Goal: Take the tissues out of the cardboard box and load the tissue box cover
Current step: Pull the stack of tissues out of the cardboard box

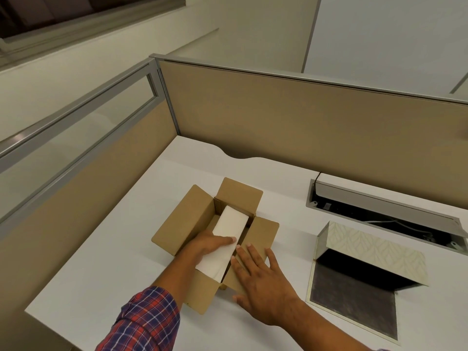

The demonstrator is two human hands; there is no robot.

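- The tissues (229, 234), a white rectangular stack, sat tilted inside the open cardboard box (188, 219), far end raised above the box opening, near end low by the near flap.
- The stack's underside and the box interior beneath it were hidden; whether more tissues lay below could not be told.
- The left hand (211, 245) gripped the stack from its left side, thumb across the top face; the fingers were concealed under or behind the stack.
- The right hand (260, 279) lay flat and spread, palm down, on the box's right flap, fingertips touching the stack's right edge, grasping nothing.
- The box stood on the white desk (126, 236) with all four flaps folded outward; its near wall was partly covered by both forearms.
- The left forearm wore a rolled red and blue plaid sleeve (147, 320), cut off by the lower frame edge.
- The tissue box cover (367, 252) lay on the desk well to the right of the box, apart from it, with a pale leaf-patterned panel raised over a dark interior and a dark panel lying flat toward the near side; its exact construction was hard to make out.
- A cable tray (379, 206), lid open, was recessed in the desk beyond the cover; its contents were dim.
- Tan partitions (304, 122) enclosed the far and left sides.
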